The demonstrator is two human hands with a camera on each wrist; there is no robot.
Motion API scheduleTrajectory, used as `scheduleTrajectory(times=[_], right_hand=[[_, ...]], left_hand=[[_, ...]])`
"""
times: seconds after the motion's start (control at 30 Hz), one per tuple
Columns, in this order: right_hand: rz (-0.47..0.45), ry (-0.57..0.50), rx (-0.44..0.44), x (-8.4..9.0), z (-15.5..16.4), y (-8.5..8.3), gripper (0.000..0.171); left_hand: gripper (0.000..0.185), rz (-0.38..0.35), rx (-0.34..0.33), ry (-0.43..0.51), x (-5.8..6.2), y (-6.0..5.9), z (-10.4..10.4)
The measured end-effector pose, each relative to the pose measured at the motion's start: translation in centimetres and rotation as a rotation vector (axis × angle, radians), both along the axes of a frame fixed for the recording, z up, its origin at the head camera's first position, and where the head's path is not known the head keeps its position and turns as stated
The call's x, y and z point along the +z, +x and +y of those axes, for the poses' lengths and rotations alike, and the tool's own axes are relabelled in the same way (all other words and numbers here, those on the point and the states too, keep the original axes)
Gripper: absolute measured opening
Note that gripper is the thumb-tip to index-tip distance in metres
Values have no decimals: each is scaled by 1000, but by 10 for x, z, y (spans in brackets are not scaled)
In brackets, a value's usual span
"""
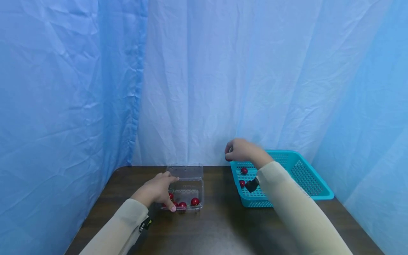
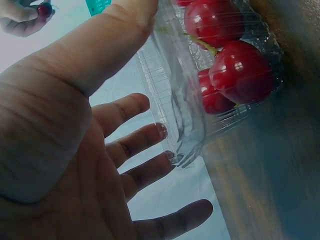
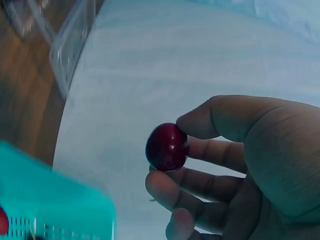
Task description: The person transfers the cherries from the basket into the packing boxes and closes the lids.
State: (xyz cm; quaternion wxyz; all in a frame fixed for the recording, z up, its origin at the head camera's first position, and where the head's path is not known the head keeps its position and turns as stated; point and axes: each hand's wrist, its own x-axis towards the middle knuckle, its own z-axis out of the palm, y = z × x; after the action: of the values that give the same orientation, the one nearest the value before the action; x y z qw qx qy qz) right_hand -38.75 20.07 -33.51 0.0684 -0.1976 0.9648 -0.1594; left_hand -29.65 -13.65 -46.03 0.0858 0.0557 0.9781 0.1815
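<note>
My right hand [image 1: 240, 150] pinches a dark red cherry [image 3: 167, 147] between thumb and fingertips, raised over the left rear edge of the turquoise basket [image 1: 318, 184]. Two more cherries lie in that basket, one towards the back [image 1: 244, 170] and one nearer the front [image 1: 242, 183]. At the left side of a clear plastic clamshell box [image 1: 188, 189] rests my left hand [image 1: 156, 189]. Its thumb reaches to the front rim, and the other fingers are spread and fairly straight against the plastic. Several red cherries [image 2: 242, 72] with green stems sit in the box, some partly behind the thumb.
The box's lid [image 1: 186, 171] stands raised at its back. Both containers are on a dark wooden table [image 1: 220, 226], the box left of the basket. Pale blue curtains [image 1: 204, 85] hang behind the table and along both sides.
</note>
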Motion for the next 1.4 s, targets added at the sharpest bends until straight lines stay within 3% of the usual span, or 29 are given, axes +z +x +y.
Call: scheduleTrajectory(times=[0.23,0.37,0.5,0.8,1.4], right_hand=[[30,28,118,-8,-44,23,10],[21,15,243,-20,-63,29,3],[4,13,305,-36,-81,33,7],[-88,17,304,-77,-122,40,6],[-72,8,278,-134,-157,44,9]], left_hand=[[119,1,-3,-2,-1,0,0],[119,-4,-5,2,-1,0,-1],[119,-7,-8,9,-1,-1,-1],[119,-24,-29,-3,0,-3,-1],[116,5,-52,-26,-2,-5,-1]])
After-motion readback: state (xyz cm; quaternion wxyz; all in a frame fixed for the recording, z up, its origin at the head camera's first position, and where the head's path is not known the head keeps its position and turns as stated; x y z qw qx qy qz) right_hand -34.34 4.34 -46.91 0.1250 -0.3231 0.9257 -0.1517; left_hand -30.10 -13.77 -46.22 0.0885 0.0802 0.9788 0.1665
